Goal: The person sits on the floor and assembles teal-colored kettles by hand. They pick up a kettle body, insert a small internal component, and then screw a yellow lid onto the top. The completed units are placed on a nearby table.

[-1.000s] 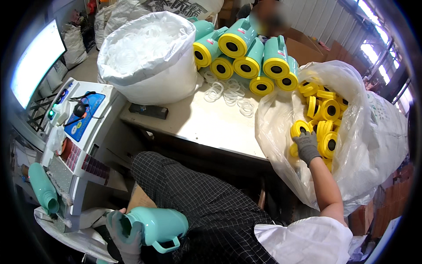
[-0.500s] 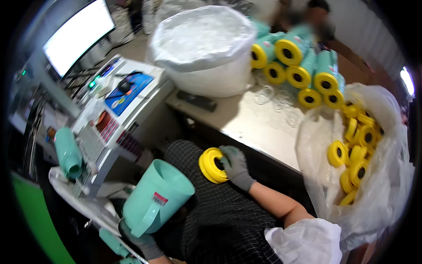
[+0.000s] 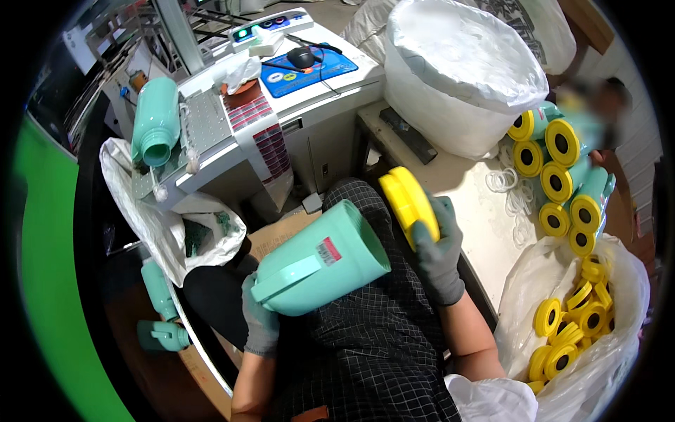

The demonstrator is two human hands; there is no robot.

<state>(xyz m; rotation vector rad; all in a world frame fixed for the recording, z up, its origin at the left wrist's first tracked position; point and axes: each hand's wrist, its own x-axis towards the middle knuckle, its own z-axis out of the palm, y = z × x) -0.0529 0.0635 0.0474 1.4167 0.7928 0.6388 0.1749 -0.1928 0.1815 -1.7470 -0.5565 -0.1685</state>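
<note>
Mint-green jug and yellow lid, held over the lap

Left hand [image 3: 261,320], grey-gloved, grips the mint-green jug [image 3: 325,260] at its handle side, mouth tilted toward the right. Right hand [image 3: 437,247], gloved, closed on the yellow lid [image 3: 408,202], just beside the jug's mouth. Clear bag of yellow lids [image 3: 573,330] at right; white machine [image 3: 281,105] ahead.

- A narrow gap is showing between the teal jug [image 3: 323,260] mouth and the yellow lid [image 3: 410,204].
- The machine cabinet [image 3: 281,105] is crowding the left; the table edge [image 3: 464,211] is hemming the right.
</note>
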